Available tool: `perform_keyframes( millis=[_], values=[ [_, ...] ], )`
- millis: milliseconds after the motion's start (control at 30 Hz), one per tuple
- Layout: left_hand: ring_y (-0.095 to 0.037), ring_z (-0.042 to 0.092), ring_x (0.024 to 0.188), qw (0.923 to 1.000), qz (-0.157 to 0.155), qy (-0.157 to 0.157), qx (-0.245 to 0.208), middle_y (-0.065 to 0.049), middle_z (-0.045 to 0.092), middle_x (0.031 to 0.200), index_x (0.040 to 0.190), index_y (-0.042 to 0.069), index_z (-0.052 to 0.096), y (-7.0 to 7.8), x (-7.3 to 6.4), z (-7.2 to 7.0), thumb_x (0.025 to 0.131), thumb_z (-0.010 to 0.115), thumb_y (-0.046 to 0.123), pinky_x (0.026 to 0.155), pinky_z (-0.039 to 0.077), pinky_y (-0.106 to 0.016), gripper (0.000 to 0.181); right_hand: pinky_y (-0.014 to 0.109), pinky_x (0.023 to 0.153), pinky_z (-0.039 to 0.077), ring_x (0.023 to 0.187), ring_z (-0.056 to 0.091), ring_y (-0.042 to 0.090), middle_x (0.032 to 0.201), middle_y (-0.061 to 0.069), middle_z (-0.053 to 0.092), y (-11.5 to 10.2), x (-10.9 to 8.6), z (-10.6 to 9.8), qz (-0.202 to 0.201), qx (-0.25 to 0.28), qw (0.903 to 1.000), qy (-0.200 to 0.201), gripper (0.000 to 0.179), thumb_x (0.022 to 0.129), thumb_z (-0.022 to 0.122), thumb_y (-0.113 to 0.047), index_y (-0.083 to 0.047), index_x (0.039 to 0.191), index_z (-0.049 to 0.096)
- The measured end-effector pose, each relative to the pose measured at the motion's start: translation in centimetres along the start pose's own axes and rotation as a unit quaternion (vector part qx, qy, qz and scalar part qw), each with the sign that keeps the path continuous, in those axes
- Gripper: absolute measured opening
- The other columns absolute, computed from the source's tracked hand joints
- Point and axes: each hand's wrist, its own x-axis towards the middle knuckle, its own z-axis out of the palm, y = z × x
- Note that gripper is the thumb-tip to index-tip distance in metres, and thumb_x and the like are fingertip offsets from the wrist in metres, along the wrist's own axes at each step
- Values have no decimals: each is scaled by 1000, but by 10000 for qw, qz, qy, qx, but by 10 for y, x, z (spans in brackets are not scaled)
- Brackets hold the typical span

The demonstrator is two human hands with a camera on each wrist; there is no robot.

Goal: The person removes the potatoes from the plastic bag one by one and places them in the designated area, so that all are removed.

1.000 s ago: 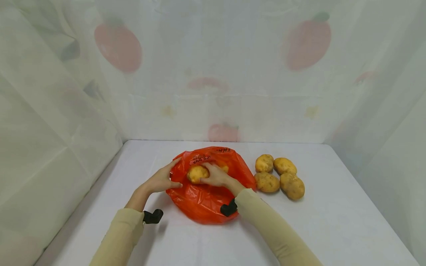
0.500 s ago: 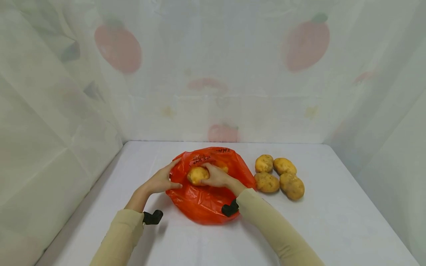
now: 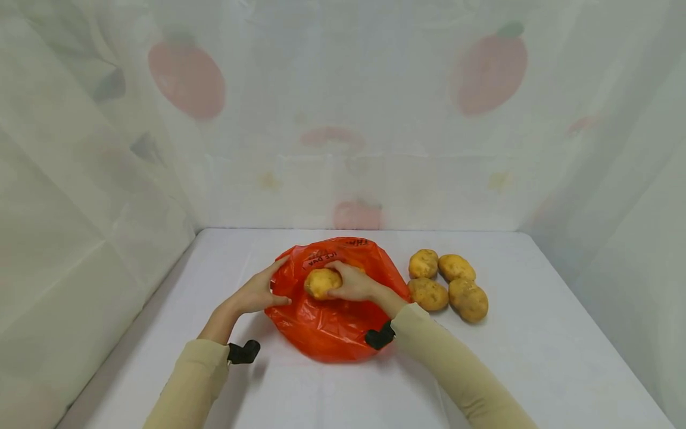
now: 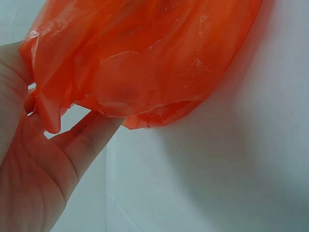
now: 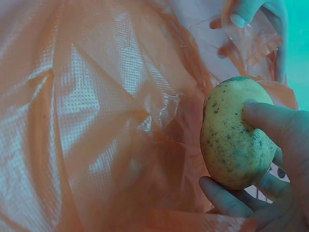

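Observation:
A red plastic bag (image 3: 327,325) with black lettering lies on the table, its mouth spread open. At its left edge my left hand (image 3: 256,292) holds the plastic, thumb and fingers spread apart; in the left wrist view, bag film hangs between the thumb and the fingers (image 4: 91,140). Over the bag's mouth, my right hand (image 3: 355,283) grips a potato (image 3: 323,283) between thumb and fingers. The right wrist view shows this potato (image 5: 236,135) speckled and oval, with shiny red film beside it. A bit of yellow shows behind the right hand, mostly hidden.
Several potatoes (image 3: 468,300) lie grouped on the white table (image 3: 536,357), right beside the bag. Pale curtains (image 3: 418,143) with faded fruit prints enclose the table at the back and sides.
My right hand and the potato in it have shifted slightly to the right over the bag. My left hand stays at the bag's left edge.

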Motion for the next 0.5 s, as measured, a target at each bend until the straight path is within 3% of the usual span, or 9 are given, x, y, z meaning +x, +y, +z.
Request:
perform_keyframes(
  millis=[500],
  values=[
    [-36,29,133,10000,8,46,-28,-14,26,149,148,25,16,-1,2,1,74,76,20,103,30,-58,95,33,99,40,110,49,15,126,3,51,-2,-16,-16,-353,-182,9992,34,64,82,68,-29,-7,135,40]
  ],
)
